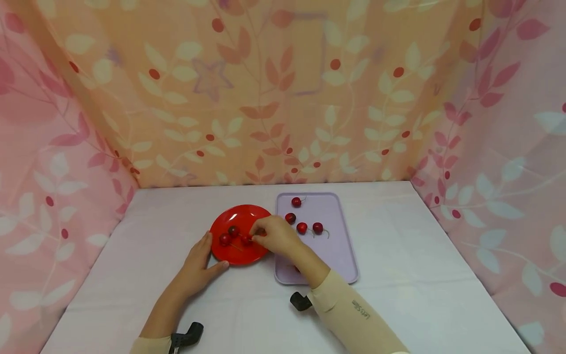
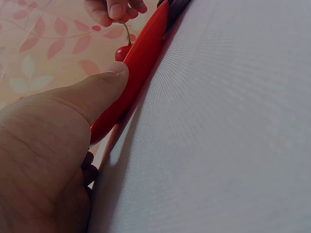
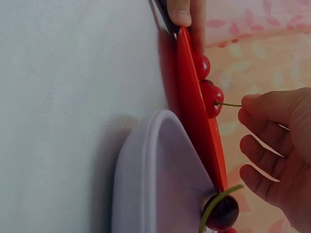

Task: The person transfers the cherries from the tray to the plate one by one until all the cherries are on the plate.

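I see my right hand (image 1: 275,235) pinching the stem of a cherry (image 1: 245,239), stem pointing toward the fingers; my left hand (image 1: 200,261) rests flat against the red plate (image 1: 240,219).

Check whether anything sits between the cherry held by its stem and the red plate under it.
Nothing visible does. The right hand pinches the stem of a cherry already over the red plate, beside two other cherries; the left hand touches the plate's rim.

Red plate (image 1: 240,235), lilac tray (image 1: 336,241)
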Motion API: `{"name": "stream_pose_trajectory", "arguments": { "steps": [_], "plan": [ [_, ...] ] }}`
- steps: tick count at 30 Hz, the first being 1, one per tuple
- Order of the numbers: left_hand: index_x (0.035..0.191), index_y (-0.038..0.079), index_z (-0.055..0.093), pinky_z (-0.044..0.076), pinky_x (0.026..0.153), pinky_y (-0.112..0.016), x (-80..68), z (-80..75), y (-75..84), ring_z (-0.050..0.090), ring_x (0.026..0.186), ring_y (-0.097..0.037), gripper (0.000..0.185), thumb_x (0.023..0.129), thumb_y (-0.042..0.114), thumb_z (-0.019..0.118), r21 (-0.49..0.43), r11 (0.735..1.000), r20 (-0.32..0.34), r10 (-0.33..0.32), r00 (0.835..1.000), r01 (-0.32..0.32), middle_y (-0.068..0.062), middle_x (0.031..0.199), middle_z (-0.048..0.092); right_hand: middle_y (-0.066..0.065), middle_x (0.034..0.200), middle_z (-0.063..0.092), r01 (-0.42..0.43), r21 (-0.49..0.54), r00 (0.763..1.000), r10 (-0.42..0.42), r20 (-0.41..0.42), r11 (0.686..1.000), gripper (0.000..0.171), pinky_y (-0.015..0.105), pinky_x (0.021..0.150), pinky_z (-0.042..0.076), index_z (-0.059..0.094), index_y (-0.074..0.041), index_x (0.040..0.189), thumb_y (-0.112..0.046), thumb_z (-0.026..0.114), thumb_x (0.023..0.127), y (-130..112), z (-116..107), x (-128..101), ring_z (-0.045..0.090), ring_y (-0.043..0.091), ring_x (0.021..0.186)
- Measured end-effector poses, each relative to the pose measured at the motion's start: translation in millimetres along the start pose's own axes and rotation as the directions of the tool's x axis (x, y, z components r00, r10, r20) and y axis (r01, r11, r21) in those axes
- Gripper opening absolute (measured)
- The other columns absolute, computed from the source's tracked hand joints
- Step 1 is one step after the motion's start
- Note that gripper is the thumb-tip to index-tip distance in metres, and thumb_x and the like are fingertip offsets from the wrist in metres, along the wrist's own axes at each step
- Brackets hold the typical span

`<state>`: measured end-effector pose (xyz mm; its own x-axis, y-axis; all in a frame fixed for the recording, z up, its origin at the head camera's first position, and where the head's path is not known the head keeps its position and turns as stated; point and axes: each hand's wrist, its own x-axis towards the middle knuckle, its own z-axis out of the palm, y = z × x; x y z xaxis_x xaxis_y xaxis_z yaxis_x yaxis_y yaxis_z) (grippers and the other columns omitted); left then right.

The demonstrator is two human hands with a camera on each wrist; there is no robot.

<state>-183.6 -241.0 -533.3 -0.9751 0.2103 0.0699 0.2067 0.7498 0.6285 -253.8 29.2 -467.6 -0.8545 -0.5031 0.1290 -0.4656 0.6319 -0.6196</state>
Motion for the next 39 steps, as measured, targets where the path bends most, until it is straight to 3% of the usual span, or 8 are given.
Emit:
{"name": "stream_pose_trajectory", "arguments": {
  "steps": [11,26,34,39],
  "plan": [
    [0.163,0.002,0.013,0.025,0.117,-0.069,6.5,0.2,2.5,0.016,0.154,-0.046,0.107,0.091,0.056,0.070,-0.010,1.000,0.003,0.010,1.000,-0.010,-0.019,0.171,0.015,-0.016,0.089,0.071,0.069,-0.089,0.998,-0.068,0.014,0.994,0.007,0.025,0.088,0.055,0.078,-0.021,0.097,-0.019,0.078,0.091,-4.7,-0.1,10.4,0.063,0.007,0.092],
    [0.163,0.001,0.016,0.028,0.116,-0.070,0.5,-4.7,-1.2,0.019,0.153,-0.047,0.105,0.091,0.055,0.071,0.037,0.999,0.005,-0.005,1.000,0.005,-0.021,0.170,0.018,-0.014,0.098,0.072,0.075,-0.085,0.997,-0.073,0.033,0.994,0.015,0.029,0.096,0.053,0.078,-0.020,0.106,-0.020,0.078,0.091,-9.6,6.5,9.6,0.062,0.010,0.102],
    [0.163,0.001,0.015,0.028,0.116,-0.070,-0.4,-3.9,-0.3,0.018,0.153,-0.047,0.106,0.091,0.055,0.071,-0.001,1.000,0.001,0.002,1.000,-0.002,-0.020,0.170,0.017,-0.012,0.108,0.071,0.084,-0.114,0.996,-0.082,0.028,0.990,0.019,0.031,0.097,0.054,0.076,-0.021,0.112,-0.024,0.074,0.094,-20.0,-13.0,-5.7,0.060,0.012,0.109],
    [0.163,0.001,0.014,0.027,0.117,-0.069,0.9,0.3,0.3,0.017,0.154,-0.046,0.106,0.091,0.055,0.071,-0.003,1.000,0.000,0.001,1.000,-0.001,-0.019,0.170,0.015,-0.010,0.108,0.070,0.144,-0.110,0.990,-0.144,0.007,0.983,0.017,0.029,0.093,0.055,0.076,-0.021,0.112,-0.024,0.073,0.095,-21.5,-31.7,-22.7,0.060,0.014,0.109]
  ]
}}
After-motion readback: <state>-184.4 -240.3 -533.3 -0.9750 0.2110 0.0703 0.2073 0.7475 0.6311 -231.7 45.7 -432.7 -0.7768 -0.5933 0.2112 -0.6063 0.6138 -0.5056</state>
